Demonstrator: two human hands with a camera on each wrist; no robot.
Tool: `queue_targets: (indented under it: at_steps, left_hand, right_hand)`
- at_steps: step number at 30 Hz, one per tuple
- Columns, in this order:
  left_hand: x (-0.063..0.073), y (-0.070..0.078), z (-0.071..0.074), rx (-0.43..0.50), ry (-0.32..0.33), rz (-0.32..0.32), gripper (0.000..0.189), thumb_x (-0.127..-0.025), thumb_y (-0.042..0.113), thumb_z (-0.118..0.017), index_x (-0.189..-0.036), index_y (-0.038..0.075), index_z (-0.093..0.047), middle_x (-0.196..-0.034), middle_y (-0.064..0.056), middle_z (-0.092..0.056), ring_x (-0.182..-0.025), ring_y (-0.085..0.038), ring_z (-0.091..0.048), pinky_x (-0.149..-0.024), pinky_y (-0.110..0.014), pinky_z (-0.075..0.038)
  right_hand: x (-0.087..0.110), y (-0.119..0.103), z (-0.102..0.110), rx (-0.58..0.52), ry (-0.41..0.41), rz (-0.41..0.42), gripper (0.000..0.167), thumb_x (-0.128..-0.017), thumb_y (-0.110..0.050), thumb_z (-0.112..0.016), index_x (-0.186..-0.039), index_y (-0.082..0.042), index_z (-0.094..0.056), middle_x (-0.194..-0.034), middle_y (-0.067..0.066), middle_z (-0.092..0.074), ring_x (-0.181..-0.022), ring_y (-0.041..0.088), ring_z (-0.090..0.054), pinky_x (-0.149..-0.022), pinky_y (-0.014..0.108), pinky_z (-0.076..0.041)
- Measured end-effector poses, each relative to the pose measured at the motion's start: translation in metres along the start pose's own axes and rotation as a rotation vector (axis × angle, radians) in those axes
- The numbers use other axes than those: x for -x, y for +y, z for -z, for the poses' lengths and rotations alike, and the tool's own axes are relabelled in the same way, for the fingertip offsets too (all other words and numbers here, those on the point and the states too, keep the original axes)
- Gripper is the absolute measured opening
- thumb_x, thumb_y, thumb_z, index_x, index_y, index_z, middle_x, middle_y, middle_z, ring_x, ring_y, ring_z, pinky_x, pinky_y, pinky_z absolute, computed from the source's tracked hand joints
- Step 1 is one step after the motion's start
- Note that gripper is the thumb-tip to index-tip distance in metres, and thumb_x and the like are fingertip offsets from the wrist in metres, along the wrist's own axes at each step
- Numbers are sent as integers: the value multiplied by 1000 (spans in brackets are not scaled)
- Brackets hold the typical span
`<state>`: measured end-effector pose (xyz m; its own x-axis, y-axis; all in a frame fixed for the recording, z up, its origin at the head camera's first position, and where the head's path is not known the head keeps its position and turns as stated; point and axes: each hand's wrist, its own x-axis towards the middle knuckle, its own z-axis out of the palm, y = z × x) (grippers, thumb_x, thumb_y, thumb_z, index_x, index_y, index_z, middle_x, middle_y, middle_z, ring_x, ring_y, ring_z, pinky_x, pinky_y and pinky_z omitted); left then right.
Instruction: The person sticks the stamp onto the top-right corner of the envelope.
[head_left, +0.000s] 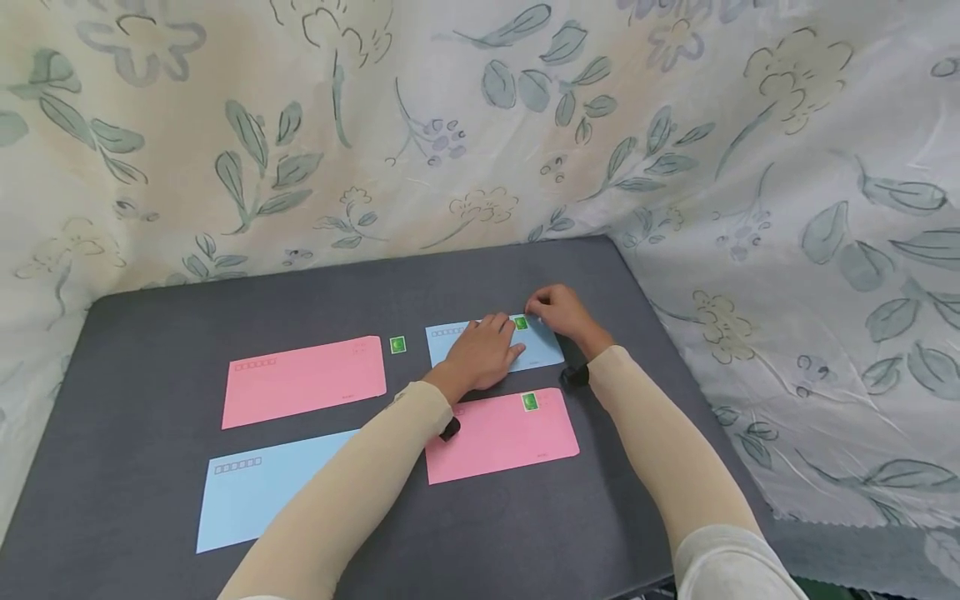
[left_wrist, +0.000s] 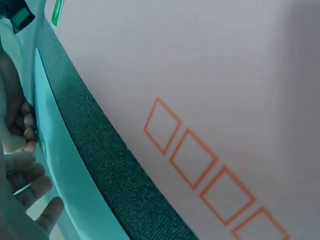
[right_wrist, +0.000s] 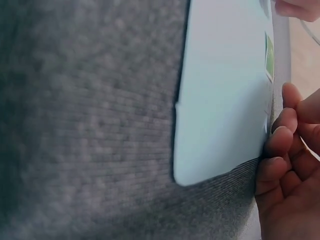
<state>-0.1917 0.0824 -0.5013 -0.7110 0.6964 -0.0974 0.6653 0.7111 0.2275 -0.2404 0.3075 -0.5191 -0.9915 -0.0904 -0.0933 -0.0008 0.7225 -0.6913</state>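
The left hand [head_left: 482, 353] lies spread on the far right blue envelope [head_left: 539, 347] and should steady it while its stamp [head_left: 521, 323] is smoothed flat; the right hand [head_left: 564, 313] curls by its far edge, whether pinching anything I cannot tell.

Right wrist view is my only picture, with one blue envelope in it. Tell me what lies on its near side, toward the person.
Observer: A pink envelope, bearing a green stamp.
Operator: Report any loose stamp.
Observer: One loose stamp lies on the dark table, just right of the other pink envelope.
Operator: Check for a second blue envelope.
Observer: The second blue envelope is there, its right part hidden by the left sleeve.
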Motion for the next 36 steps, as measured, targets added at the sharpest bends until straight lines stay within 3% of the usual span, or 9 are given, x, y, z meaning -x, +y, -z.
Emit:
queue_targets:
  at_steps: [6, 11, 19, 22, 26, 32, 36]
  left_hand:
    - [14, 2, 6, 11, 37, -9, 58, -118, 47, -38, -157, 5, -49, -164, -11, -44, -154, -26, -39, -123, -50, -34]
    - [43, -6, 11, 25, 32, -19, 64, -116, 49, -41, -164, 6, -44, -168, -12, -40, -158, -27, -34, -126, -50, -31]
    - [111, -37, 31, 118, 34, -23, 78, -115, 54, -38, -173, 4, -23, -180, -12, -18, -166, -31, -14, -131, -51, -13]
    - [141, -53, 40, 157, 62, -1, 83, -113, 57, -38, -173, 3, -18, -180, -13, -14, -166, -33, -10, -131, -54, -10]
    - [181, -79, 42, 180, 111, 56, 85, -112, 58, -39, -173, 2, -19, -180, -16, -15, -165, -36, -11, -130, -59, -10]
    - [228, -110, 35, 181, 88, 142, 87, -112, 59, -39, -171, -2, -21, -179, -20, -16, -165, -40, -12, -130, -60, -9]
    - [253, -123, 28, 176, 71, 184, 88, -111, 60, -39, -170, -3, -22, -179, -21, -16, -165, -41, -11, -130, -61, -8]
  right_hand:
    - [9, -3, 3, -36, 12, 13, 28, -108, -13, -58, -99, -2, -82, -104, 14, -76, -90, 28, -62, -77, 39, -50]
    - [20, -11, 3, -42, 36, 2, 24, -108, -13, -59, -105, -4, -81, -109, 13, -75, -96, 28, -64, -81, 42, -52]
    - [34, -48, 15, -20, 60, 21, 26, -111, -24, -63, -119, -4, -77, -116, 15, -72, -102, 31, -63, -87, 49, -54]
    - [36, -67, 20, -10, 55, 34, 34, -112, -34, -63, -124, -4, -76, -122, 15, -72, -109, 32, -64, -93, 53, -54]
    - [36, -89, 17, 18, 24, 52, 53, -112, -50, -58, -135, -4, -72, -134, 16, -70, -125, 36, -63, -104, 59, -50]
    - [34, -119, -4, 24, -36, 53, 69, -110, -60, -55, -148, -3, -65, -146, 17, -65, -134, 37, -59, -110, 60, -47]
    - [28, -146, -32, 26, -68, 95, 54, -110, -49, -63, -140, -5, -71, -137, 15, -70, -126, 33, -64, -103, 55, -53]
